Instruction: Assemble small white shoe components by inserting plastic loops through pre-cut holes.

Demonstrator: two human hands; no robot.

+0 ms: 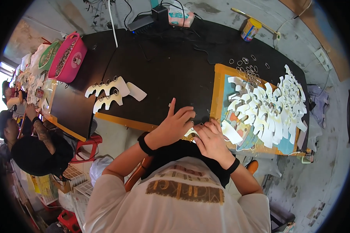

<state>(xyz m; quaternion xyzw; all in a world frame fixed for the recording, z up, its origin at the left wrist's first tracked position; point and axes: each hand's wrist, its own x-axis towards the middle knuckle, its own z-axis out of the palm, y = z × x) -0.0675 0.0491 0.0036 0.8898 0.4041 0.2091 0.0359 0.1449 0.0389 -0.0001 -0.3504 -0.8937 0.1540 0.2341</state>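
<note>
At the table's front edge, my left hand (177, 122) and my right hand (213, 140) meet over a white cut-out piece (190, 133), which is mostly hidden under the fingers. Small metal rings show at its upper edge. My left index finger sticks up while the other fingers bend down to the piece. The right fingers and thumb close on its other side. Just right of my right hand lies a plain white strip (231, 133). Further left, several white scalloped pieces (109, 93) with metal rings along their edges lie on the dark table (163, 73).
A large heap of white cut-outs (274, 106) covers a tape-edged board (218, 89) at right, with loose metal rings (249, 73) behind. A pink basket (72, 58) and a green basket (46, 58) stand left. A yellow tub (251, 29) is at back. A co-worker (39, 149) sits left.
</note>
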